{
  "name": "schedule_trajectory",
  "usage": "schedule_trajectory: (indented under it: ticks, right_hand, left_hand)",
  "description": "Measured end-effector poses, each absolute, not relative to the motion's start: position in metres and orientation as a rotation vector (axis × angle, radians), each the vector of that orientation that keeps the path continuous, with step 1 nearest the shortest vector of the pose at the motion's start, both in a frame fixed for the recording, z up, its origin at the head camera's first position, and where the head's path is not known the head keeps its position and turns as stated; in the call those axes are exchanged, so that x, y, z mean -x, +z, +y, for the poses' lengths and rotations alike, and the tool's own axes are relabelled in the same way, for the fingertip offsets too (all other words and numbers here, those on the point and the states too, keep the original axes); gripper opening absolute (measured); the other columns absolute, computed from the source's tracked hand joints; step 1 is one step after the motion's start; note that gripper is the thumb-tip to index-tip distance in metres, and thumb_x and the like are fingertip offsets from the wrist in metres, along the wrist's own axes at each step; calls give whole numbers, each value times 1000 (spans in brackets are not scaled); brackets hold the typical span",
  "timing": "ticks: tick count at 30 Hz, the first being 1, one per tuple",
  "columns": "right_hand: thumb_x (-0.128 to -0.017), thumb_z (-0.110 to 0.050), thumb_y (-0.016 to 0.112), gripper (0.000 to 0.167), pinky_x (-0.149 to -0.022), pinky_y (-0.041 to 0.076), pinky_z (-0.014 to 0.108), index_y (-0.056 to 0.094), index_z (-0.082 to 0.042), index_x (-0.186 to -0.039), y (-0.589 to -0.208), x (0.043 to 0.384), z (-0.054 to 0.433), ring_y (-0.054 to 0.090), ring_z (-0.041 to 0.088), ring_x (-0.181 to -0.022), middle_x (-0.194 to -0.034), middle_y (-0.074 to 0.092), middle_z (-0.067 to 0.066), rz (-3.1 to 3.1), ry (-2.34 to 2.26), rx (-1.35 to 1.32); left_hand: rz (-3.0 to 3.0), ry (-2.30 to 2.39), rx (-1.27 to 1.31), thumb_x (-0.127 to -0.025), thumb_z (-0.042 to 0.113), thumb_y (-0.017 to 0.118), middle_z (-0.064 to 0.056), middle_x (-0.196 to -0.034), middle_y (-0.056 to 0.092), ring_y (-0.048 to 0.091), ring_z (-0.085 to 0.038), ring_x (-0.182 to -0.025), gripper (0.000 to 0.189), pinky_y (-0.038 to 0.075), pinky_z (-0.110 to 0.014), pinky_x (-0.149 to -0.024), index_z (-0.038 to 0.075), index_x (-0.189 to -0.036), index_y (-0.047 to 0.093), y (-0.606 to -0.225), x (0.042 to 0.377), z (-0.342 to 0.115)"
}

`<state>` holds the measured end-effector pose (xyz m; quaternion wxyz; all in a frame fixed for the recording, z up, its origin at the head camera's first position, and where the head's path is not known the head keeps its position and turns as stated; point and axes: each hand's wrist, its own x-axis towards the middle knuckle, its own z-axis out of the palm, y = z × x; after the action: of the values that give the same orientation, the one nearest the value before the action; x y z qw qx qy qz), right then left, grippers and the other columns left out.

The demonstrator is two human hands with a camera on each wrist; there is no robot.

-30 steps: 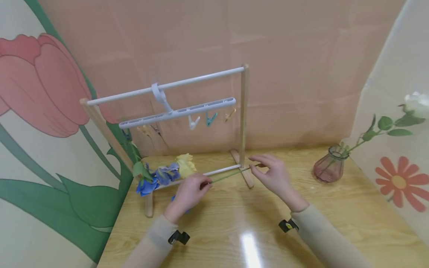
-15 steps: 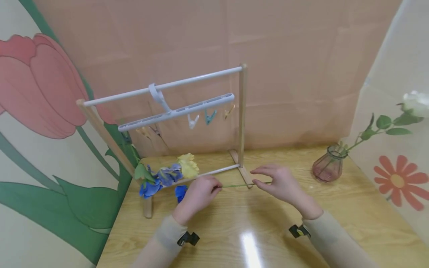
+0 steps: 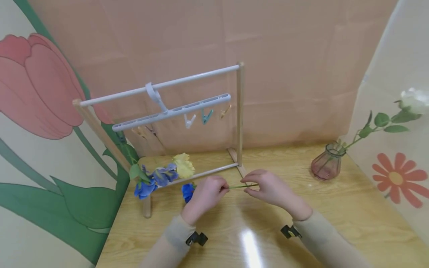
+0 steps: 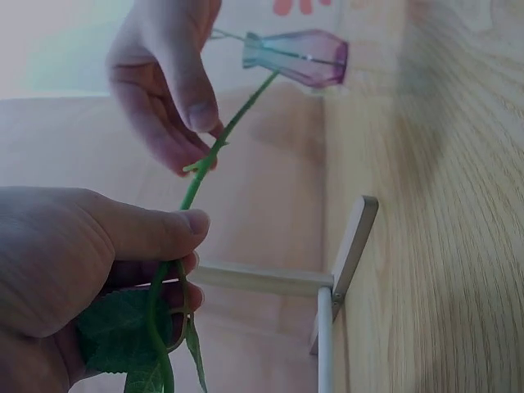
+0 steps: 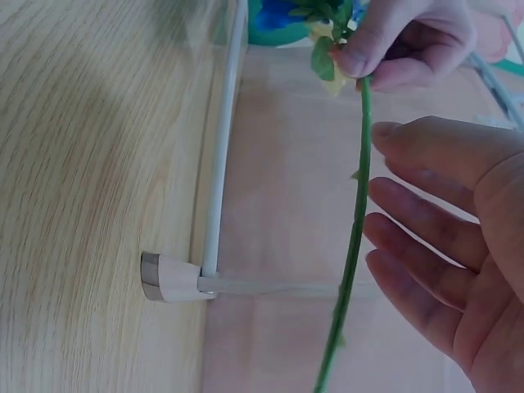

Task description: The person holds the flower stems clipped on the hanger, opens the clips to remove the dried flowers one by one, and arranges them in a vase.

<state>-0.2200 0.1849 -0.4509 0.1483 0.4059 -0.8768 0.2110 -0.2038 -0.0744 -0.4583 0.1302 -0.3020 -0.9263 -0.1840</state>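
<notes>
My left hand pinches the green stem of an artificial flower between thumb and fingers. The flower's blue bloom pokes out to the left of that hand, and green leaves lie against its palm. From the pinch, the bare stem runs to the right, with small thorn-like nubs along it. Beside the stem is my right hand, its fingers loosely extended, fingertips right at the stem without curling round it.
A rack with wooden posts carries a light-blue hanger with several clips, including a teal clip. Blue flowers and a yellow flower hang at its left. A pink glass vase holding a white rose stands right.
My left hand has moved right with the flower, bringing its blue bloom into fuller view. My right hand has come lower and nearer the left one, along the stem.
</notes>
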Motion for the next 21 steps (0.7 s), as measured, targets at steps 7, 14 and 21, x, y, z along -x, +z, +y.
schedule_trajectory:
  ticks: [7,14,21]
  right_hand:
    - [-87,-18,91,25,-87,63,42,82,-13,-109,-452,221,182,75,22,-99,-108,79,2,-2562,572,-1176]
    - [-87,-17,90,22,-76,63,36,83,-13,-107,-453,222,180,74,14,-87,-101,79,-2,-2607,568,-1170]
    - [-88,-17,90,18,-68,60,30,83,-13,-104,-455,221,178,69,6,-80,-96,78,-5,-2623,545,-1163]
  left_hand:
    - [-2683,-500,891,-96,15,84,6,-87,72,67,-6,-75,7,55,-19,-64,16,-89,81,-459,205,-70]
    - [-2660,-463,913,-96,17,83,6,-88,72,68,-6,-77,6,56,-20,-65,17,-91,81,-455,203,-68]
    - [-2630,-475,938,-96,13,83,5,-89,73,69,-8,-79,6,57,-20,-67,15,-91,81,-455,204,-65]
